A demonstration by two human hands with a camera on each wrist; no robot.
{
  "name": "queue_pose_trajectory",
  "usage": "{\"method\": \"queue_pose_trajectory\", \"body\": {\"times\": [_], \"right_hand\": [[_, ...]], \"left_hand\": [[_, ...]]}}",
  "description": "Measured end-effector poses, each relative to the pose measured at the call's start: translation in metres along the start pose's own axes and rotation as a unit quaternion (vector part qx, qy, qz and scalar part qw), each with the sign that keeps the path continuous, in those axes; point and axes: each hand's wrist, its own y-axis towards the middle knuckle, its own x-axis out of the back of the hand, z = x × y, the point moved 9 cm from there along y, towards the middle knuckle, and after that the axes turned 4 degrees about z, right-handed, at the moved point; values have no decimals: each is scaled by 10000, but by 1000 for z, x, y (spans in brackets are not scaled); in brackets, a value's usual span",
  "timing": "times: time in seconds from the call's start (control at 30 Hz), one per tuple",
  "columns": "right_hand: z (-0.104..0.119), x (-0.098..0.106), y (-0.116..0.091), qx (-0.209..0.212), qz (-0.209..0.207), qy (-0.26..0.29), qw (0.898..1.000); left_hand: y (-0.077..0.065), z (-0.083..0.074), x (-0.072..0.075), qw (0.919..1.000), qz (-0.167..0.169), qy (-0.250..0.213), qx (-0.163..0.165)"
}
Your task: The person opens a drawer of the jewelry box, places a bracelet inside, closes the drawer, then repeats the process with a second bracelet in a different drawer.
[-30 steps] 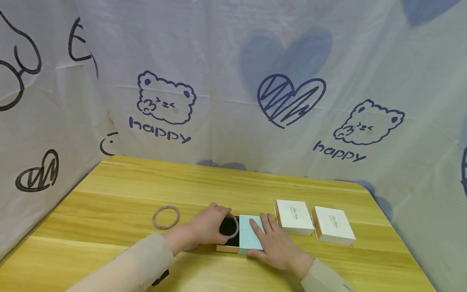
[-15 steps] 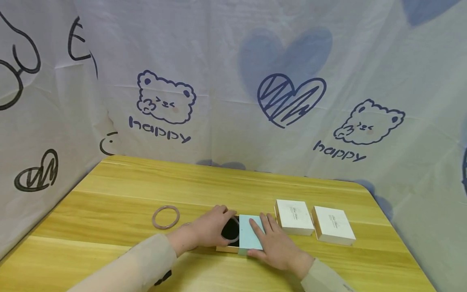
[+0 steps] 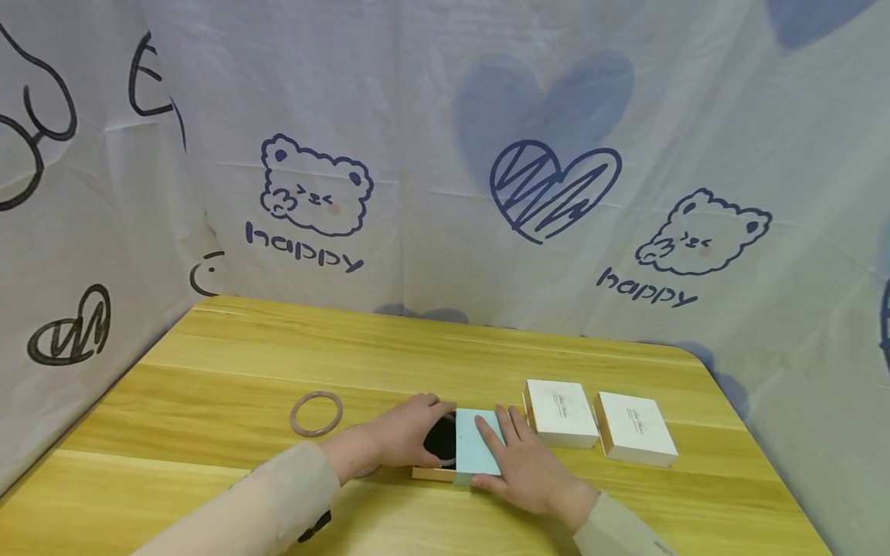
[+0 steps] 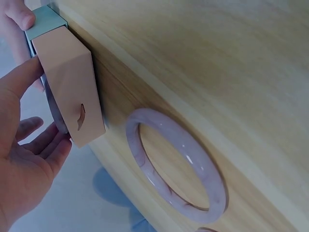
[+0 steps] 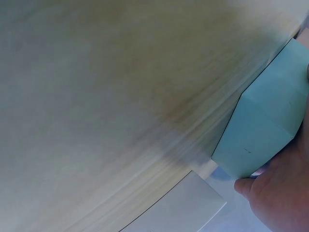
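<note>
A box with a light-blue sleeve [image 3: 476, 444] and a part-drawn orange-tan drawer [image 4: 72, 87] sits mid-table. My left hand [image 3: 403, 434] spans a pale mauve bangle [image 4: 54, 108] between thumb and fingertips, down at the drawer's black inside. In the head view the hand hides part of that bangle. My right hand [image 3: 531, 469] grips the sleeve, fingers spread across its top and thumb at the near edge. Behind my left wrist, a second bangle [image 3: 366, 471] is mostly hidden in the head view. A third bangle [image 3: 299, 427] lies flat farther left.
Two white boxes with small print, one [image 3: 559, 413] beside my right fingers and another [image 3: 636, 428] farther right, stand on the wooden table [image 3: 313, 332]. A white printed cloth [image 3: 417, 232] hangs behind the table and along its left side.
My left hand has moved slightly right and lowered the bangle into the drawer, where less of it shows. The right hand and the sleeve have stayed put.
</note>
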Motion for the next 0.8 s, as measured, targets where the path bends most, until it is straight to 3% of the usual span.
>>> {"method": "queue_pose_trajectory", "body": {"times": [0.37, 0.67, 0.8], "right_hand": [[0, 1, -1, -9, -80, -53, 10000], [0, 0, -1, -29, -20, -17, 10000], [0, 0, -1, -53, -49, -38, 10000]], "left_hand": [[4, 1, -7, 10000, 34, -27, 48], [1, 0, -9, 9989, 76, 328, -311], [-2, 4, -7, 9993, 101, 81, -346]]}}
